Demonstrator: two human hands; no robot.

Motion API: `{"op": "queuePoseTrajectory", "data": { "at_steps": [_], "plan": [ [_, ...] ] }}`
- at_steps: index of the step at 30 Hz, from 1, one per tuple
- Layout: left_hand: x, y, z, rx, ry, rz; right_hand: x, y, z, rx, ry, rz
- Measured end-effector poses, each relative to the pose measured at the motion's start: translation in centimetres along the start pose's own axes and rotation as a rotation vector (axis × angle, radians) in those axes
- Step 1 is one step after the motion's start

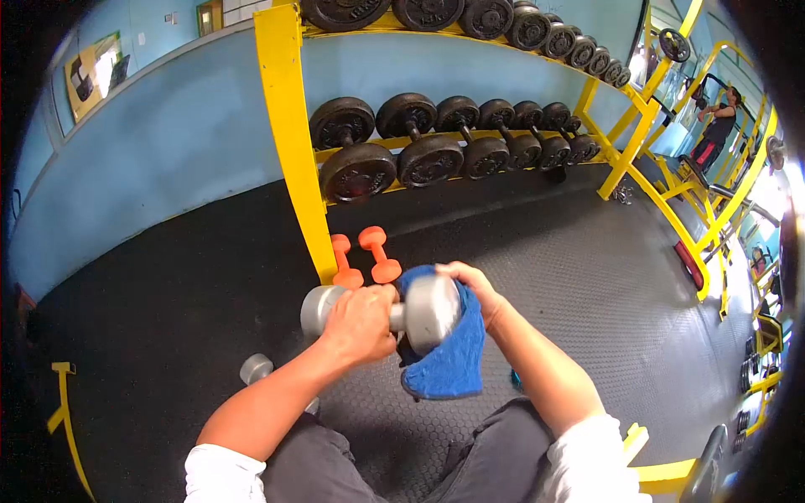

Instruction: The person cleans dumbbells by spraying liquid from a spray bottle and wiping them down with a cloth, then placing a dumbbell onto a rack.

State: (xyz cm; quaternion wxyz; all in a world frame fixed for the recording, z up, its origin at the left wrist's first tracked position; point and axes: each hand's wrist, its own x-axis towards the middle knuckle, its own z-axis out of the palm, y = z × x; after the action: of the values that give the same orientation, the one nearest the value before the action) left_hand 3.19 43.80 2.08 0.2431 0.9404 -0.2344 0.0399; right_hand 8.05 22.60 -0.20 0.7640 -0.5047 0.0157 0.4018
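Note:
A grey dumbbell (432,312) is held up above my lap, roughly level. My left hand (362,323) is wrapped round its handle, between the two heads. A blue cloth (449,365) lies against the right head and hangs down below it. My right hand (471,289) grips the cloth at the upper right of that head, with its fingertips partly hidden behind the edge. The right head looks slightly blurred.
A yellow rack (293,142) holds several black dumbbells (358,172). Two orange dumbbells (380,254) stand by its foot. Another grey dumbbell (256,369) lies on the black floor (193,293) at lower left. A person (719,130) stands far right among yellow machines.

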Motion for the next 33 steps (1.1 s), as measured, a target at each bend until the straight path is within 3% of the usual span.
{"op": "queuePoseTrajectory", "data": {
  "at_steps": [2, 4, 6, 8, 10, 11, 12, 14, 15, 16, 17, 18, 19, 20, 22, 24, 26, 28, 30, 31, 32, 33],
  "plan": [
    [1.0, -2.0, 1.7, -0.049, 0.060, -0.006, 0.0, 0.2, 2.0, 0.435, -0.118, -0.103],
    [2.0, -3.7, 3.0, -0.112, 0.357, -0.050, 1.0, 1.8, 4.4, 0.496, 0.145, -0.333],
    [2.2, -4.6, 3.1, -0.088, 0.383, -0.078, -0.2, 2.3, 7.1, 0.508, 0.058, -0.396],
    [2.5, -4.1, 2.7, -0.248, 0.286, -0.267, -2.3, 1.4, 9.4, 0.494, 0.087, -0.326],
    [2.1, -4.3, 3.1, -0.231, 0.230, -0.240, -4.5, 0.2, 10.9, -0.007, 0.344, -0.407],
    [1.6, -4.4, 3.3, -0.165, 0.205, -0.244, -5.8, -0.7, 11.8, -0.067, 0.239, -0.678],
    [1.4, -4.3, 3.4, -0.103, 0.183, -0.249, -6.4, -1.4, 12.9, -0.202, 0.327, -0.942],
    [1.0, -3.4, 2.4, -0.114, 0.094, -0.292, -4.2, -1.5, 9.5, -0.876, 0.599, -1.372],
    [0.9, -3.7, 2.9, -0.096, 0.077, -0.251, -3.9, -1.6, 8.8, -1.072, 0.624, -1.103],
    [0.9, -3.6, 3.0, -0.075, 0.057, -0.205, -2.9, -1.5, 8.5, -1.489, 0.780, -1.114],
    [0.7, -3.3, 2.7, -0.116, 0.059, -0.146, -1.6, -1.1, 7.7, -1.473, 0.603, -1.007],
    [1.2, -2.6, 2.5, -0.001, -0.085, -0.220, -0.6, -0.7, 6.8, -1.445, 0.430, -0.896],
    [1.0, -3.2, 3.2, -0.007, 0.036, -0.146, -0.5, -1.4, 5.8, -1.489, 0.378, -0.801],
    [0.7, -4.0, 4.0, -0.018, 0.165, -0.078, 0.3, -1.5, 4.5, -1.331, 0.285, -0.862],
    [1.2, -4.1, 4.0, -0.050, 0.067, -0.159, 0.9, -1.4, 3.5, -0.606, 0.110, -0.653],
    [1.2, -3.4, 3.3, -0.329, 0.224, -0.133, 3.1, 0.2, -0.2, -0.243, 0.289, -0.355],
    [1.9, -3.1, 2.3, -0.370, 0.270, -0.111, 3.9, 2.0, -1.7, -0.593, 0.455, -0.132],
    [2.3, -3.8, 2.0, -0.518, 0.303, -0.003, 3.9, 2.0, -0.7, -0.313, 0.490, -0.159],
    [3.0, -3.7, 2.5, -0.883, 0.234, -0.290, 3.1, 1.6, 0.2, -0.156, 0.319, -0.443],
    [3.3, -3.6, 2.4, -1.120, 0.221, -0.386, 2.5, 1.5, 2.1, -0.247, 0.285, -0.581],
    [3.6, -3.7, 2.4, -1.352, 0.201, -0.475, 2.3, 2.0, 1.8, -0.449, 0.223, -0.549],
    [4.0, -4.9, 2.9, -1.652, 0.092, -0.519, 2.0, 2.7, 3.2, -0.546, 0.186, -0.660]
  ]
}}
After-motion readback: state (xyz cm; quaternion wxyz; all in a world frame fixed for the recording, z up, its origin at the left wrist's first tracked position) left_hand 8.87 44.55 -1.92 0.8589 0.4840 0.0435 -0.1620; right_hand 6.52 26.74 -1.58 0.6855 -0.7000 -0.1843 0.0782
